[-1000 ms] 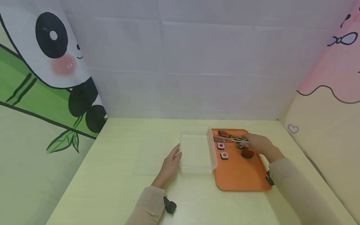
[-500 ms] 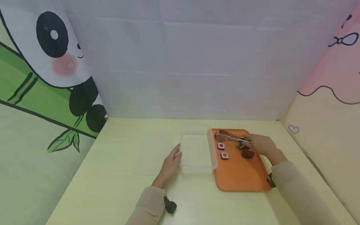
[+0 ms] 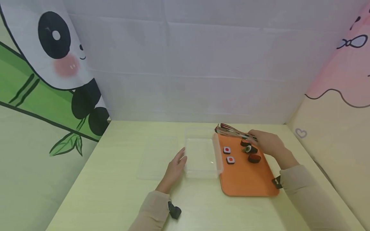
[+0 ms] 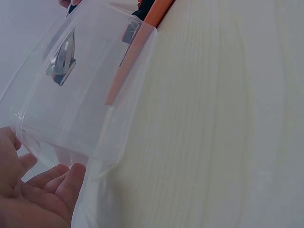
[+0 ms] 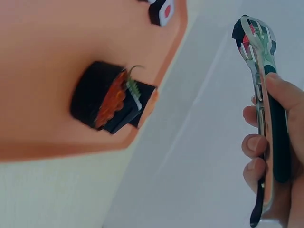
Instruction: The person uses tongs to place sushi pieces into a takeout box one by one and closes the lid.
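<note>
My right hand [image 3: 267, 142] grips a pair of metal tongs [image 3: 235, 133] with dark handle grips, raised over the back of the orange tray. In the right wrist view a black-wrapped toy sushi roll [image 5: 238, 31] with some red sits between the tong ends, partly hidden by the metal. My left hand [image 3: 174, 166] touches the left wall of a clear plastic box [image 3: 218, 154], fingers outside it. On the tray [image 3: 245, 183] lie two white-and-red sushi rolls [image 3: 230, 159], a roe sushi [image 3: 254, 158], a hand roll [image 3: 250, 149] and a dark piece [image 3: 245, 143] behind them.
A clear flat lid [image 3: 157, 157] lies on the pale table left of the box. The tray's left edge meets the box's right side. A white cloth wall [image 3: 185, 70] stands behind the table, with printed cloths at both sides.
My right hand has lifted the tongs up off the tray with the sushi roll in them, toward the tray's back edge. My left hand and the box have stayed put.
</note>
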`<move>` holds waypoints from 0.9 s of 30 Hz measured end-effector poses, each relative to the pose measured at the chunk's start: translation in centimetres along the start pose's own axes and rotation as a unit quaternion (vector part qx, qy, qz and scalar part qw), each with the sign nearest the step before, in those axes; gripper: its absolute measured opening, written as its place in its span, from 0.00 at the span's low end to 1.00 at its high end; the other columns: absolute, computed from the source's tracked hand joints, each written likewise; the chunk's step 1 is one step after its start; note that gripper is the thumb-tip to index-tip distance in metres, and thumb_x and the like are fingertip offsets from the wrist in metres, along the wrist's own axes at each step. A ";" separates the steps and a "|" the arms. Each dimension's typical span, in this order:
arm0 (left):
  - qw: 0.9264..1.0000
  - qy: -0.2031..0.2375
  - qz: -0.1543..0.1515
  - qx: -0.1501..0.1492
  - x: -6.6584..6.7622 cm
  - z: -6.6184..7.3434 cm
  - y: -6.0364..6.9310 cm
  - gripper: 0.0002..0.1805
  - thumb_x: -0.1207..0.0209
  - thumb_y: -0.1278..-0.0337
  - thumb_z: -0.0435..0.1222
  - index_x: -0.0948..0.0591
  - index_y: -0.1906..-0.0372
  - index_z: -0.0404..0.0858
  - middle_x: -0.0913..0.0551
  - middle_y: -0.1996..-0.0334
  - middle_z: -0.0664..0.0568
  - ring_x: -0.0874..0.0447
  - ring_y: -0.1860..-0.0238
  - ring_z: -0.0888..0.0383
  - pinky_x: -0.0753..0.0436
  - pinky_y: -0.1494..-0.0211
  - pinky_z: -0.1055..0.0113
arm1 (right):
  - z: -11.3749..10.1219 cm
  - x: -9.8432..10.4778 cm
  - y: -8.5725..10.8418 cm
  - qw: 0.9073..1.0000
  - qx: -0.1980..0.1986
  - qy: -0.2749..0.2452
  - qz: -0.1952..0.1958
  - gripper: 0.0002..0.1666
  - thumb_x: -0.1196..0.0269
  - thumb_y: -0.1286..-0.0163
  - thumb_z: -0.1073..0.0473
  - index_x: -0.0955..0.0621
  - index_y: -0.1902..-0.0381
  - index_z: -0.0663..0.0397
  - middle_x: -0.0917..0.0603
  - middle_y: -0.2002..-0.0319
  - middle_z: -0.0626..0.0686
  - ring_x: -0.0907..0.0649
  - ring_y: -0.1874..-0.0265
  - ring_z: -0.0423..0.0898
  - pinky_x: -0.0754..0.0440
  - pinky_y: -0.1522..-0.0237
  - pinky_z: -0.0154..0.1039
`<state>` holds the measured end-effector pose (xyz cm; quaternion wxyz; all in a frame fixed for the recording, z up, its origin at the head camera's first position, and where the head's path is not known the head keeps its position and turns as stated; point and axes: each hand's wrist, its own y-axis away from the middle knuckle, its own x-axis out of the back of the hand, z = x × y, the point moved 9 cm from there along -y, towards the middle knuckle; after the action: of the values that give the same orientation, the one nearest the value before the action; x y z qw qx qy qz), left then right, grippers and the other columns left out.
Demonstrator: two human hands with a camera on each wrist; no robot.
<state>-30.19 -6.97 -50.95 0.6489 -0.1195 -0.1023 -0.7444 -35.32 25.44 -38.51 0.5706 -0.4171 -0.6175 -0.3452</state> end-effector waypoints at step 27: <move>1.000 -0.008 0.011 0.005 0.0 0.1 0.0 0.28 0.57 0.23 0.46 0.42 0.24 0.46 0.37 0.30 0.38 0.35 0.33 0.38 0.33 0.35 0.43 | -2.7 -1.8 -1.6 0.997 -0.042 0.003 -0.068 0.32 0.45 0.26 0.41 0.27 0.36 0.57 0.19 0.46 0.59 0.17 0.57 0.56 0.19 0.68 0.51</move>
<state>-30.21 -6.92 -50.87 0.6569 -0.1236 -0.1099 -0.7356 -35.63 22.18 -39.90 0.5296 -0.3969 -0.6276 -0.4100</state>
